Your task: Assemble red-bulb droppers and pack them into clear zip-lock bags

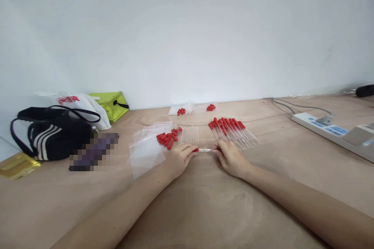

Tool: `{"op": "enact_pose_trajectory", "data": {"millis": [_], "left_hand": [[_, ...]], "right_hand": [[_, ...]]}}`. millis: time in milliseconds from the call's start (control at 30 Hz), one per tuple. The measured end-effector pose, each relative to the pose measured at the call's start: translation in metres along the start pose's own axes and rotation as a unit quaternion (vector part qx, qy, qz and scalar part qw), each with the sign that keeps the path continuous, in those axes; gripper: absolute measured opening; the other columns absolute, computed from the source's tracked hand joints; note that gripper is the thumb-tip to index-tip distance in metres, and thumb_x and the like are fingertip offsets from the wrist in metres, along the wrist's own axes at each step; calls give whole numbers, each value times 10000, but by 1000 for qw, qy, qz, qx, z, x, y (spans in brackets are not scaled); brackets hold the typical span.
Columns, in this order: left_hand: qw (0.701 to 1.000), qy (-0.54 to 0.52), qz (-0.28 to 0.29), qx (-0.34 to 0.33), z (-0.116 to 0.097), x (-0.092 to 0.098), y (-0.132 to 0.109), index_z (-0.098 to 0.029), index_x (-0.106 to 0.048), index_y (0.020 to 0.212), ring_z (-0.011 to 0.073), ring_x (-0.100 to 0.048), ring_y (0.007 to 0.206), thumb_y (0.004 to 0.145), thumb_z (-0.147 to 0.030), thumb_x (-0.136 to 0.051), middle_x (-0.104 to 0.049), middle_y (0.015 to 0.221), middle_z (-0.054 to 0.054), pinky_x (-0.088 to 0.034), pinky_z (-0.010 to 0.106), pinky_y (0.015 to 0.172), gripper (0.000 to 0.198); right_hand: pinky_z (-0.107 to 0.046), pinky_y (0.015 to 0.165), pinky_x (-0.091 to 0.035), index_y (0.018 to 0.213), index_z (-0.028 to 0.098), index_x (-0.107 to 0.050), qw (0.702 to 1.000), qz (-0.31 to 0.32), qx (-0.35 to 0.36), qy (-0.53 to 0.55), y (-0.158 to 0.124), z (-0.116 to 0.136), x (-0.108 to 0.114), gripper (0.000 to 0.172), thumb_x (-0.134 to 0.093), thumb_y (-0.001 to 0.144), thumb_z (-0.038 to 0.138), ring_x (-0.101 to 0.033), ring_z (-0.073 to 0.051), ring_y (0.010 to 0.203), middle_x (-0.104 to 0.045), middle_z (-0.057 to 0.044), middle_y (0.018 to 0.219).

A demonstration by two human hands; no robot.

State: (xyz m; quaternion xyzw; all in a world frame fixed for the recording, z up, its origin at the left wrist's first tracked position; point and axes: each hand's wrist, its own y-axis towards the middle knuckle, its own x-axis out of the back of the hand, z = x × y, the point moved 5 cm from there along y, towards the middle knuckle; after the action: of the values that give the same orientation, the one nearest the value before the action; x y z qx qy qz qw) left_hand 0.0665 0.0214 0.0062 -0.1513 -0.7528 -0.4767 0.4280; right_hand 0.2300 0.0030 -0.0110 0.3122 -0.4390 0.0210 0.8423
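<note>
Head camera view, looking forward and down: two bare hands meet over a brown worktop (204, 214) in front of a pale wall (204, 39). The left hand (179, 159) is closed to a fingertip pinch on a red bulb (196, 149). The right hand (230, 158), its fingers likewise drawn together, grips a slim clear tube (205, 150), which lies level between the hands, one end toward the bulb (whether the tube has entered the bulb is hidden by the fingers).

Just beyond the left hand is a heap of red bulbs (168, 138), on or beside overlapping clear plastic bags (146, 155); to the heap's right lies a row of clear tubes (188, 135). Beyond the right hand, a slanting fan of red-topped droppers (228, 126) points its bulbs toward the wall. Farther back, near the wall, two small clusters of red bulbs, a left cluster (181, 111) and a right cluster (210, 107), lie with more clear plastic.

At far left sit a black bag with white stripes (58, 132), a white bag with red lettering (87, 105) and a lime-green bag (112, 108). At far right is a white power strip (327, 129) with a plug in it.
</note>
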Motion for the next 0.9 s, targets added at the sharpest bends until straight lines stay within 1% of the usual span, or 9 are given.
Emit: {"op": "enact_pose_trajectory", "data": {"millis": [167, 367, 467, 567, 700, 800, 900], "left_hand": [[999, -28, -2, 20, -1, 2, 1, -150, -601, 925, 164, -599, 790, 866, -239, -435, -652, 867, 67, -482, 299, 724, 198], [996, -66, 43, 32, -4, 4, 3, -161, -613, 832, 150, -599, 730, 862, -255, -430, -649, 793, 50, -472, 268, 670, 208], [997, -51, 60, 22, -5, 5, 4, -158, -613, 813, 152, -587, 717, 868, -251, -412, -639, 776, 51, -454, 269, 658, 228], [997, -21, 73, 12, -6, 3, 3, -157, -611, 796, 156, -572, 698, 865, -258, -418, -626, 756, 50, -437, 277, 649, 229], [997, 9, 73, 4, -7, 3, 3, -160, -602, 781, 157, -556, 678, 860, -280, -426, -605, 732, 47, -422, 283, 643, 227], [996, 22, 82, -2, -9, 3, 3, -162, -587, 780, 159, -544, 684, 859, -286, -418, -592, 741, 48, -416, 287, 652, 225], [994, 39, 98, -24, -12, 3, 4, -157, -573, 782, 163, -527, 690, 860, -284, -408, -580, 742, 49, -409, 290, 661, 222]], "right_hand": [[-286, 689, -309, 806, 180, -442, 1000, 16, 4, -21, 1, 0, -3, 96, -355, 842, 159, -533, -154, 712, -600, -43, 787], [-275, 697, -240, 783, 175, -488, 996, 56, 38, -52, 4, 5, 1, 131, -371, 843, 178, -524, -122, 644, -621, -6, 729], [-280, 688, -204, 774, 176, -506, 994, 72, 42, -67, 6, 7, 4, 142, -383, 838, 202, -513, -110, 608, -632, 2, 722], [-290, 680, -178, 754, 174, -513, 991, 85, 40, -91, 7, 11, 6, 144, -392, 825, 204, -512, -118, 616, -641, -4, 716], [-294, 674, -168, 734, 171, -515, 988, 88, 42, -124, 6, 17, 7, 149, -390, 812, 193, -498, -122, 598, -638, -8, 688], [-282, 672, -177, 742, 173, -517, 989, 87, 40, -112, 5, 18, 6, 147, -391, 813, 198, -492, -120, 590, -638, -7, 695], [-270, 674, -186, 758, 179, -520, 992, 85, 34, -90, 3, 18, 3, 146, -391, 821, 203, -497, -115, 588, -639, 1, 701]]}}
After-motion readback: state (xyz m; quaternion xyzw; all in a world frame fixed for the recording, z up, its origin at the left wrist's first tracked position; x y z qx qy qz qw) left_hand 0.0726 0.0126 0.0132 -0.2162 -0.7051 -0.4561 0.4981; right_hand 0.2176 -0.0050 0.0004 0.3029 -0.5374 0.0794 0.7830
